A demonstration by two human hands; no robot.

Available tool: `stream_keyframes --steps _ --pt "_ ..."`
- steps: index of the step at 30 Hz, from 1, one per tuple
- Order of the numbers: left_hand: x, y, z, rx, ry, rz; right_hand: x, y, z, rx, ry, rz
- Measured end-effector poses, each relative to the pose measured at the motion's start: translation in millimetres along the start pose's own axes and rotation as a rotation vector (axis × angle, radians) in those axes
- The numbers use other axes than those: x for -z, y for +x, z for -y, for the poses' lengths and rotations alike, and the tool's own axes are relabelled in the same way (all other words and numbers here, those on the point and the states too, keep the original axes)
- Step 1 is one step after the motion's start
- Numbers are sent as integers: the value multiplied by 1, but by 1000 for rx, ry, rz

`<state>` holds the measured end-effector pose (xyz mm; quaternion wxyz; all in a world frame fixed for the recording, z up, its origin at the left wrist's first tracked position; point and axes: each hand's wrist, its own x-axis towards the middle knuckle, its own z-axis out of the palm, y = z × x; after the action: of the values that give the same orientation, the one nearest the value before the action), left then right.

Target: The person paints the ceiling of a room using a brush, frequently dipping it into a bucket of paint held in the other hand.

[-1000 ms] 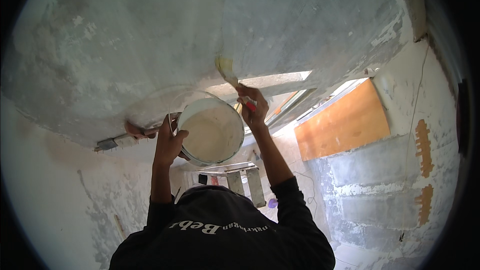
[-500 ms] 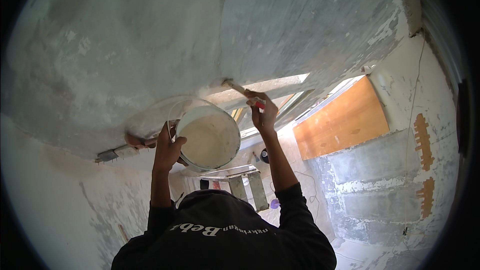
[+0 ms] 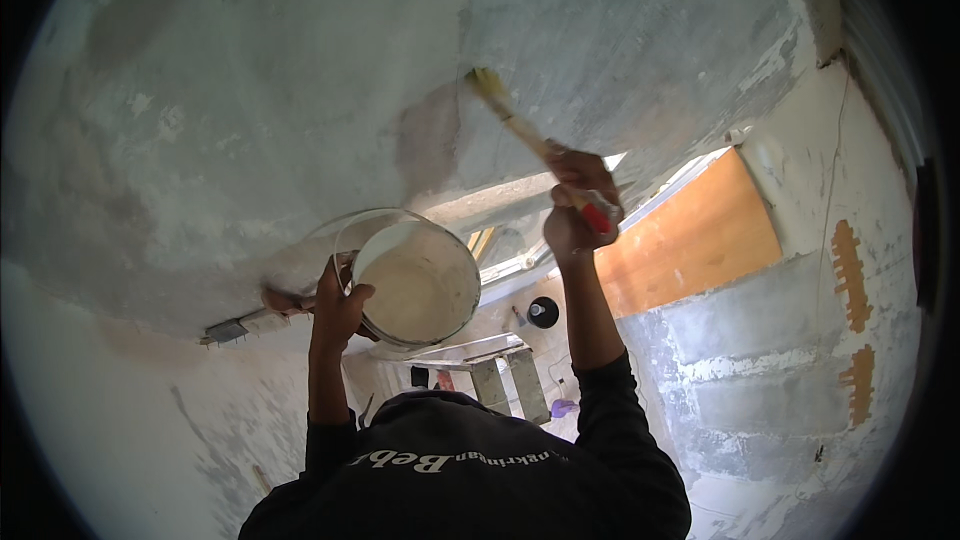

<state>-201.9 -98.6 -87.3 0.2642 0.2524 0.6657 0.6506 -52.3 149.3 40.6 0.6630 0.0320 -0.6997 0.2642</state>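
My left hand (image 3: 338,310) grips a round pale bucket (image 3: 472,285) by its side, thumb over the rim. Creamy, whitish liquid (image 3: 415,280) fills part of it, and a thin clear-looking hoop stands out past the rim. In my right hand (image 3: 583,202) is a paintbrush (image 3: 522,133) with yellowish bristles and a red handle end. Its bristle tip is at the grey plastered wall (image 3: 300,70), beside a darker, damp-looking patch (image 3: 428,140). Left of the bucket is a bar with a grey end (image 3: 235,328); whether my left hand touches it is unclear.
An orange-brown board (image 3: 690,230) leans at the right beside a bright window opening (image 3: 530,240). Below stand a grey-slatted platform (image 3: 510,385) and a dark round container (image 3: 542,312). A purple item (image 3: 563,408) lies on the floor. The right wall (image 3: 730,360) has patchy plaster.
My right hand has moved the paintbrush up and to the right, away from the window edge. The darker patch on the wall now shows uncovered. My left hand and the bucket stay nearly in place.
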Motion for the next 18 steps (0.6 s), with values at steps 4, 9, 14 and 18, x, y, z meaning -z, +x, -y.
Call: stream_keyframes --steps 4,9,14,18 --pt "2 7 4 -20 20 13 2 -35 -8 151 -15 229" --pt "3 4 4 16 -6 -7 7 -80 -16 45 -111 407" --pt "1 1 -5 115 -31 -4 23 -81 -18 -197 -94 482" --pt "2 0 5 85 -21 -18 11 -29 -4 -181 -151 353"
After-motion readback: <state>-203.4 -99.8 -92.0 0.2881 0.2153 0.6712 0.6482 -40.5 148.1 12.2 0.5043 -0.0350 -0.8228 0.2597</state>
